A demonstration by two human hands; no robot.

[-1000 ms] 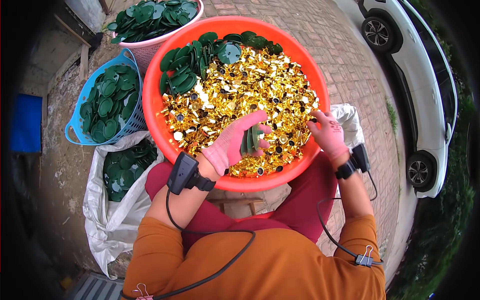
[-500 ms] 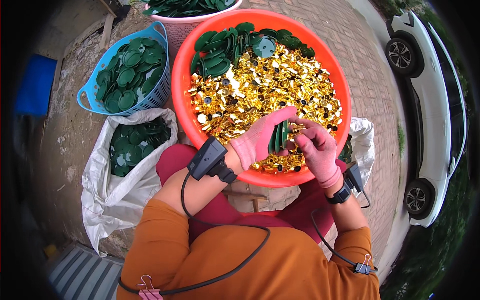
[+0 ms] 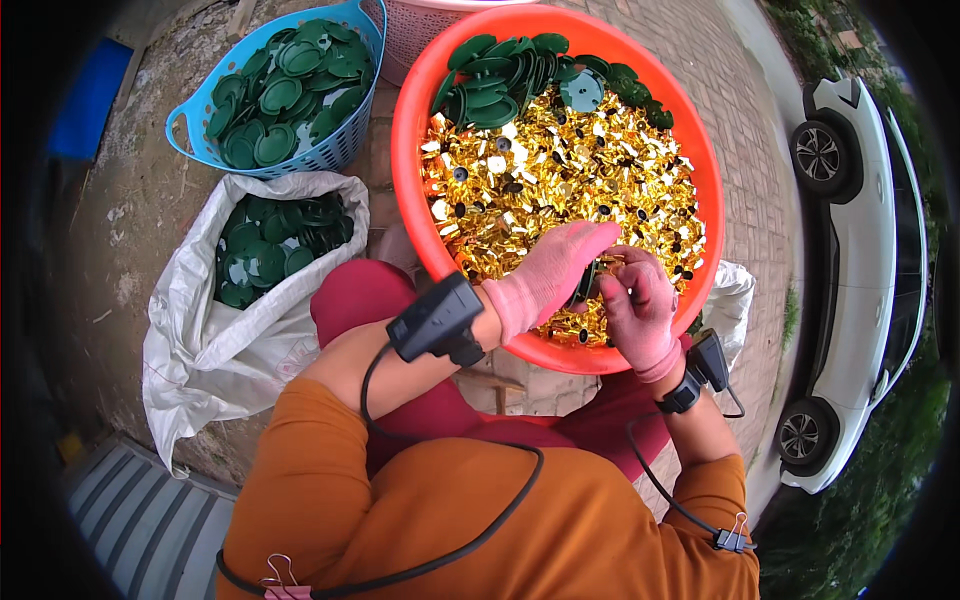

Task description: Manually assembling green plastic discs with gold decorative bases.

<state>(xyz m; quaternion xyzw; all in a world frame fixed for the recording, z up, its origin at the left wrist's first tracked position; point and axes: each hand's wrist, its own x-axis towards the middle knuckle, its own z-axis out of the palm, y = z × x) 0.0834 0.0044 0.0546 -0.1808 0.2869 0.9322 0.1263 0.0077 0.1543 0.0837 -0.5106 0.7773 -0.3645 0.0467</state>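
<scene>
Both my hands wear pink gloves and meet over the near part of a large orange-red tub [image 3: 408, 160]. Closed around a few dark green plastic discs [image 3: 587, 283] is my left hand [image 3: 550, 272], and it hides most of them. My right hand [image 3: 642, 305] is close against the discs, with fingers bent together in a pinch; whatever lies between its fingertips is too small to name. Shiny gold pieces [image 3: 560, 180], mixed with small black round parts, fill the tub. More green discs [image 3: 490, 85] are heaped along its far edge.
Left of the tub stand a blue basket [image 3: 340, 150] and a white woven sack [image 3: 215, 345], both holding green discs. A pink basket [image 3: 420, 35] is behind. Another white sack [image 3: 735, 295] sits at right. A white car [image 3: 865, 250] is parked farther right.
The view has shifted, so the tub appears farther right. My left hand has tilted over the discs, which show less now. My right hand remains close beside it.
</scene>
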